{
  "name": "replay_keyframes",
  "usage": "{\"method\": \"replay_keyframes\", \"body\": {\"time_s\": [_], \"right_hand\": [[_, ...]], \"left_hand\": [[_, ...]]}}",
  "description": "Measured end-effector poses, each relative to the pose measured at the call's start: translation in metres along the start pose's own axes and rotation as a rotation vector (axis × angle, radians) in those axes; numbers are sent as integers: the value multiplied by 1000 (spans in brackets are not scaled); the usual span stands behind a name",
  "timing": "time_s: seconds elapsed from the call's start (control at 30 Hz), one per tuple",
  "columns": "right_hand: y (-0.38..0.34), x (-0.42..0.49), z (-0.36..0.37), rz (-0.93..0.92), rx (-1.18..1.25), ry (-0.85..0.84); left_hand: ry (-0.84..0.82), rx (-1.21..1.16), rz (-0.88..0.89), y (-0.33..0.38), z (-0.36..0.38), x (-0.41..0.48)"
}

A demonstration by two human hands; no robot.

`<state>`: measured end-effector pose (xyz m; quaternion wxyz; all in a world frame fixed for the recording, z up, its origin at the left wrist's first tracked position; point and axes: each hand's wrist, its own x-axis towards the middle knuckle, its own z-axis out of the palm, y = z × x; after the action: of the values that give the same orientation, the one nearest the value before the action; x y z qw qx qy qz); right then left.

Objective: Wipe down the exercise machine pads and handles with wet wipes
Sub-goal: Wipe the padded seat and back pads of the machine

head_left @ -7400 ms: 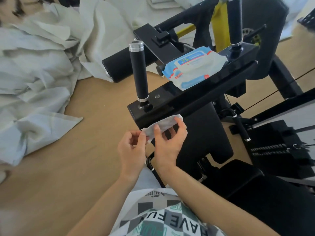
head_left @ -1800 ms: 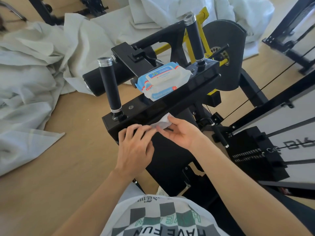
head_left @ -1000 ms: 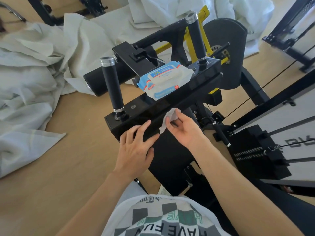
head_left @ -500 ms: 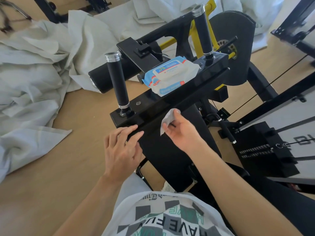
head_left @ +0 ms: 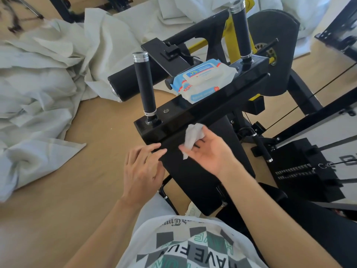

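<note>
Right at the fingertips now: our right hand [head_left: 209,151] has a crumpled white wipe [head_left: 194,133] pinched between thumb and fingers, palm turned up. The wipe sits at the front face of the glossy black bar [head_left: 212,107], though we cannot tell whether it touches. At nine o'clock from it our left hand [head_left: 142,171] lies flat, fingers straight and released, fingertips [head_left: 154,146] resting on the top edge of the black pad [head_left: 193,176] just under the bar. Moving outward, the near handle [head_left: 144,84] stands upright on the bar at eleven o'clock from the wipe. The pack of wipes [head_left: 202,80] lies on top of the bar at twelve o'clock, and the far handle [head_left: 240,29] rises beyond it at one o'clock. A black roller [head_left: 123,86] pokes out at ten o'clock, and rumpled white sheets [head_left: 38,84] spread over the wooden floor [head_left: 77,171] at nine o'clock.
</note>
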<state>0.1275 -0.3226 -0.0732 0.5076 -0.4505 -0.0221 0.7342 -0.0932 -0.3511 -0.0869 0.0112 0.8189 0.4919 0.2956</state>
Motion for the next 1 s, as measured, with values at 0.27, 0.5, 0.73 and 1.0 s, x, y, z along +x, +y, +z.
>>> {"method": "replay_keyframes", "body": {"time_s": [0.27,0.5,0.73,1.0], "right_hand": [[49,-6,26,184,38,-102],[49,-7,28,182,122,-119],[69,-17,48,243,123,-91],[98,-26,50,277,65,64]], "left_hand": [[56,-81,-139,-3,-6,-12],[29,-270,-467,-13,-23,-21],[-79,-707,-879,-8,-28,-15],[-437,-1199,-1372,-30,-24,-12]]}}
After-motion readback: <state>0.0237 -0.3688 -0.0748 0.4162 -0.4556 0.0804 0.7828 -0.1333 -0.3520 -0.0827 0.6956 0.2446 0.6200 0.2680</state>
